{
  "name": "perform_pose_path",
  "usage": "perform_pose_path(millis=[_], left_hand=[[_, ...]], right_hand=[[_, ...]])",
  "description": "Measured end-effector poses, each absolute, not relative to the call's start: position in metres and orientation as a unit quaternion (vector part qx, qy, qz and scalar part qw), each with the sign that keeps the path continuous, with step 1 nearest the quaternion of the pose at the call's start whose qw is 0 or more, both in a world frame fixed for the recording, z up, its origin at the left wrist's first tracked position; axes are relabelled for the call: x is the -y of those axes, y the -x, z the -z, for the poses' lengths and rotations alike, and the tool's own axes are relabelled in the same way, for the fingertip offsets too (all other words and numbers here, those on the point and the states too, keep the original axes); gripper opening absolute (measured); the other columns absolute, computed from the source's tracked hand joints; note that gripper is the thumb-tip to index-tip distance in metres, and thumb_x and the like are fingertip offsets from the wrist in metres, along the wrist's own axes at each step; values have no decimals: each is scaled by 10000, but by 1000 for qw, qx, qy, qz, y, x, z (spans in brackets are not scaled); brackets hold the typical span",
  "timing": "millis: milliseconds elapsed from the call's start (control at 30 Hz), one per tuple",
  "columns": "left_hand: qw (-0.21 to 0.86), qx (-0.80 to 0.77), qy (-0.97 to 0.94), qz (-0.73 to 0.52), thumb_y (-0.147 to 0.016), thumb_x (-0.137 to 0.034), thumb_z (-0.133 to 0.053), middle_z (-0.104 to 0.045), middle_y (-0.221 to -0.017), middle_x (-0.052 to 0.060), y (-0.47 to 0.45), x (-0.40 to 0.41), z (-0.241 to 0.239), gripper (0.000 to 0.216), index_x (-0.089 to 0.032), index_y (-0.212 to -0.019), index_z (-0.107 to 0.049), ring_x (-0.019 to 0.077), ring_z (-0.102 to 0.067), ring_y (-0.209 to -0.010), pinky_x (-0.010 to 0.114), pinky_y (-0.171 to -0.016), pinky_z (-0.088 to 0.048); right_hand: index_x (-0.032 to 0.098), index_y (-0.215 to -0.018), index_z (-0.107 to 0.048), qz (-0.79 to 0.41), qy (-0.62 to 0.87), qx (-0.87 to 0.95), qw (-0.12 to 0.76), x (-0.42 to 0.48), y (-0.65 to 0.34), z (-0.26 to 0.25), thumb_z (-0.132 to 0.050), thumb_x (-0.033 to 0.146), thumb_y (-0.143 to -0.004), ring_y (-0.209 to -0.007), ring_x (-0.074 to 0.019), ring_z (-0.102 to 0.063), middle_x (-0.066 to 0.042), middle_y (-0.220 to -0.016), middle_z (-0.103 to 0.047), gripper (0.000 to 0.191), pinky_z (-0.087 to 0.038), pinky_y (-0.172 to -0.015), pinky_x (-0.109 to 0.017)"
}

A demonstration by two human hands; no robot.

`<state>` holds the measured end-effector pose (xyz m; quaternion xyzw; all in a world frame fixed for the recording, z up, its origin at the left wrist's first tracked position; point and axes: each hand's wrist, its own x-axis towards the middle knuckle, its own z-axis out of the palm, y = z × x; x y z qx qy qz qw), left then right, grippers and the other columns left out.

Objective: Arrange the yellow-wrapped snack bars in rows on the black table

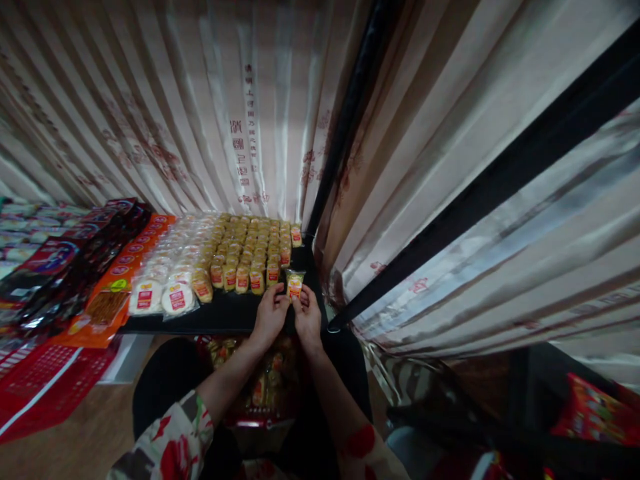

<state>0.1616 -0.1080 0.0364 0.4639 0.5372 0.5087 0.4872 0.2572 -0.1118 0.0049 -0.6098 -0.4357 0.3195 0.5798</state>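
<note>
Between my two hands, just above the front of a black table [200, 320], is a small yellow snack packet [295, 285] with a red and white label. The fingers of my left hand [271, 313] pinch its left side. On the other side, my right hand [307, 320] grips its lower right edge. Just beyond and to the left stand rows of similar yellow packets [243, 277], packed close together with labels facing me. More such packets lie in a red basket [250, 421] between my knees, partly hidden under my forearms.
Left of the rows lie round white wrapped cakes [177, 298], an orange snack bag [107, 307] and dark glossy bags [45, 267]. Another red basket [55, 393] sits lower left. Pleated curtains [200, 100] and black poles [450, 213] border the table. A red packet [595, 410] is at lower right.
</note>
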Motion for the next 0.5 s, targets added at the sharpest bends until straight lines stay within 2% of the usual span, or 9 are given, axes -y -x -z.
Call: perform_pose_path(millis=[200,500], left_hand=[[463,-567,-517,-444,-768,-169,-510,-628,-1093,78,-174,94,-41,328,-177,-1088,-582,166,-592,-971,308,-878,-464],[439,-589,-542,-408,-778,-186,-507,-613,-1137,91,-184,81,-38,334,-159,-1105,-572,183,-576,-1012,307,-892,-456]], right_hand=[[194,-1069,-574,-269,654,448,547,70,-263,0,-504,344,-782,-863,-178,-623,-65,-983,-665,332,-486,-804,-332],[205,-1049,-584,-254,658,465,535,34,-264,10,-528,301,-757,-838,-169,-624,-43,-944,-678,312,-489,-778,-302]])
